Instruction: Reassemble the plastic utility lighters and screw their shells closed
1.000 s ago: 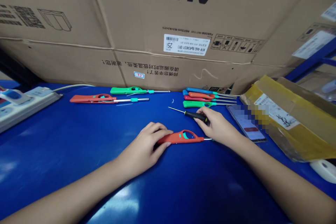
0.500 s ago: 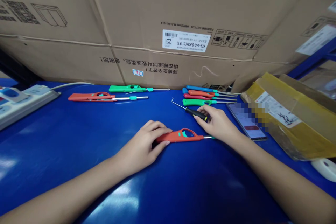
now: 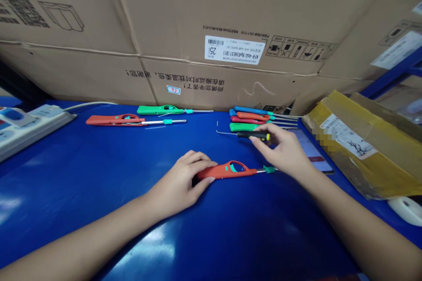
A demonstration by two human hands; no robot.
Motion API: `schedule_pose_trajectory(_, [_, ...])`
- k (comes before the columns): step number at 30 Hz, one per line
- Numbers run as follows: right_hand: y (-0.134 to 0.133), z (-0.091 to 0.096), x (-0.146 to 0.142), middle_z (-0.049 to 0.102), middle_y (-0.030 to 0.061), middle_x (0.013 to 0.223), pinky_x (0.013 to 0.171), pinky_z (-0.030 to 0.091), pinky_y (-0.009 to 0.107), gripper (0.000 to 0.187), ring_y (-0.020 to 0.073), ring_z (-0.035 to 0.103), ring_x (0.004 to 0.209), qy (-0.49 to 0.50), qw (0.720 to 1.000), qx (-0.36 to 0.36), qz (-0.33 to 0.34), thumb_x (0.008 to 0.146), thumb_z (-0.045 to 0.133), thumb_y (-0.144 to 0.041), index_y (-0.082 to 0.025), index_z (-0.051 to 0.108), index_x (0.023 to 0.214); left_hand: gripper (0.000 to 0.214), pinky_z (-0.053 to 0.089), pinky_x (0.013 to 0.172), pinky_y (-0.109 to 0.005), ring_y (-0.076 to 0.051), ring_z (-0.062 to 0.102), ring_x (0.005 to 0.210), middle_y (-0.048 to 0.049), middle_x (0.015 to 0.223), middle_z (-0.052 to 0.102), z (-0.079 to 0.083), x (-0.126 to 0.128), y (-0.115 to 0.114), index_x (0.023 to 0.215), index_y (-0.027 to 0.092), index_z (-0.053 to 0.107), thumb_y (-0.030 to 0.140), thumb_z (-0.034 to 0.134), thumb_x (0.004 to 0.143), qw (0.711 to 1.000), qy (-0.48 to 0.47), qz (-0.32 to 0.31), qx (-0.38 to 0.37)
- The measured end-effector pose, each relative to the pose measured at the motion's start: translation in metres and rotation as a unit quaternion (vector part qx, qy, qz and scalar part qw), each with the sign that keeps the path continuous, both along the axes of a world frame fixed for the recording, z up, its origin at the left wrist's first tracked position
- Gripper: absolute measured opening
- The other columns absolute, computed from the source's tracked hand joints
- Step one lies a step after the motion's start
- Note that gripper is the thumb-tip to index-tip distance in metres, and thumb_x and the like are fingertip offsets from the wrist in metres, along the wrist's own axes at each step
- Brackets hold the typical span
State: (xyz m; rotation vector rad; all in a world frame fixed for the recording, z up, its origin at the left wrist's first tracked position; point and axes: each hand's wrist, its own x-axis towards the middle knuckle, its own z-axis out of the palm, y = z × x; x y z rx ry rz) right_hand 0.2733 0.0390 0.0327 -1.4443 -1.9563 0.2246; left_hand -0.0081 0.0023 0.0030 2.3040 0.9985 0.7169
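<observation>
My left hand (image 3: 186,181) is closed over the handle end of an orange long-nosed lighter (image 3: 231,170) that lies flat on the blue table (image 3: 99,175). Its metal tube with a teal collar points right, under my right hand (image 3: 283,151). That hand pinches the black handle of a small screwdriver (image 3: 252,135), lifted a little above the table, with the thin shaft pointing left.
A pile of blue, orange, red and green lighters (image 3: 253,119) lies behind the right hand. An orange lighter (image 3: 125,120) and a green lighter (image 3: 165,110) lie at the back left. A phone (image 3: 311,151), a yellow-taped parcel (image 3: 365,149), a power strip (image 3: 29,125) and large cardboard boxes (image 3: 211,30) ring the table.
My right hand has lifted the screwdriver and swung it level, shaft pointing left. The lighter's teal collar now shows beside the hand. The left hand has stayed put.
</observation>
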Motion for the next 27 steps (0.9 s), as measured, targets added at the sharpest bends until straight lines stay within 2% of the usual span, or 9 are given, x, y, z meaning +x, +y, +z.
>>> schedule_pose_trajectory(2, [-0.009,0.012,-0.001,0.07,0.0021,0.08,0.058,0.049,0.028,0.019,0.0156,0.061,0.062,0.08,0.997,0.013,-0.01,0.086,0.069,-0.036,-0.021,0.067,0.096,0.027,0.051,0.1,-0.046,-0.024,0.061,0.108,-0.0094,0.115,0.067,0.002,0.001,-0.003,0.122,0.021,0.068,0.023,0.06,0.096,1.0,-0.005,-0.008,-0.016])
schedule_pose_trajectory(5, [-0.026,0.027,-0.004,0.063,-0.0024,0.066,0.051,0.047,0.026,0.016,0.0123,0.054,0.052,0.222,0.975,0.009,-0.014,0.082,0.074,-0.031,-0.021,0.07,0.094,0.027,0.05,0.1,-0.045,-0.023,0.062,0.108,-0.0079,0.112,0.068,0.003,0.004,-0.009,0.121,0.022,0.069,0.022,0.061,0.096,0.999,-0.012,-0.03,-0.033])
schedule_pose_trajectory(8, [-0.039,0.036,-0.009,0.059,-0.0028,0.061,0.048,0.045,0.026,0.012,0.0122,0.053,0.052,0.368,0.93,-0.001,-0.017,0.085,0.072,-0.03,-0.021,0.072,0.093,0.026,0.05,0.101,-0.046,-0.023,0.063,0.105,-0.0073,0.11,0.069,0.002,0.007,-0.014,0.121,0.022,0.069,0.022,0.062,0.095,0.998,-0.017,-0.045,-0.037])
schedule_pose_trajectory(11, [-0.043,0.037,-0.015,0.057,-0.0027,0.062,0.043,0.041,0.025,0.01,0.0111,0.05,0.05,0.472,0.881,-0.019,0.003,0.083,0.072,-0.03,-0.02,0.072,0.085,0.028,0.051,0.099,-0.046,-0.023,0.063,0.106,-0.0078,0.112,0.071,0.001,0.009,-0.017,0.12,0.02,0.07,0.025,0.067,0.093,0.999,-0.031,-0.029,-0.027])
schedule_pose_trajectory(14, [-0.041,0.031,-0.02,0.053,-0.0036,0.059,0.042,0.039,0.025,0.011,0.0102,0.048,0.047,0.495,0.867,-0.048,0.016,0.082,0.071,-0.03,-0.019,0.071,0.081,0.034,0.054,0.096,-0.04,-0.022,0.065,0.107,-0.0081,0.115,0.073,0.004,0.011,-0.018,0.122,0.019,0.069,0.03,0.072,0.09,0.994,-0.107,0.021,-0.017])
schedule_pose_trajectory(18, [-0.039,0.019,-0.02,0.054,-0.0035,0.059,0.044,0.041,0.025,0.011,0.0103,0.049,0.048,0.477,0.876,-0.068,0.016,0.085,0.07,-0.029,-0.019,0.073,0.083,0.032,0.058,0.09,-0.03,-0.017,0.071,0.098,-0.0049,0.11,0.076,0.011,0.014,-0.018,0.119,0.022,0.072,0.028,0.074,0.089,0.977,-0.192,0.084,-0.046])
schedule_pose_trajectory(23, [-0.04,0.013,-0.017,0.055,-0.0038,0.06,0.046,0.043,0.026,0.01,0.0109,0.05,0.049,0.455,0.888,-0.071,0.02,0.088,0.068,-0.03,-0.022,0.073,0.084,0.011,0.06,0.082,-0.027,-0.017,0.074,0.088,-0.0033,0.098,0.08,0.013,0.016,-0.016,0.098,0.021,0.079,0.023,0.075,0.088,0.97,-0.217,0.093,-0.064])
schedule_pose_trajectory(27, [-0.04,0.011,-0.014,0.057,-0.003,0.065,0.05,0.043,0.027,0.009,0.0112,0.052,0.052,0.44,0.895,-0.065,0.02,0.089,0.068,-0.03,-0.023,0.073,0.087,0.007,0.059,0.077,-0.026,-0.015,0.072,0.079,-0.002,0.089,0.079,0.012,0.016,-0.014,0.09,0.021,0.08,0.02,0.073,0.089,0.969,-0.217,0.101,-0.064])
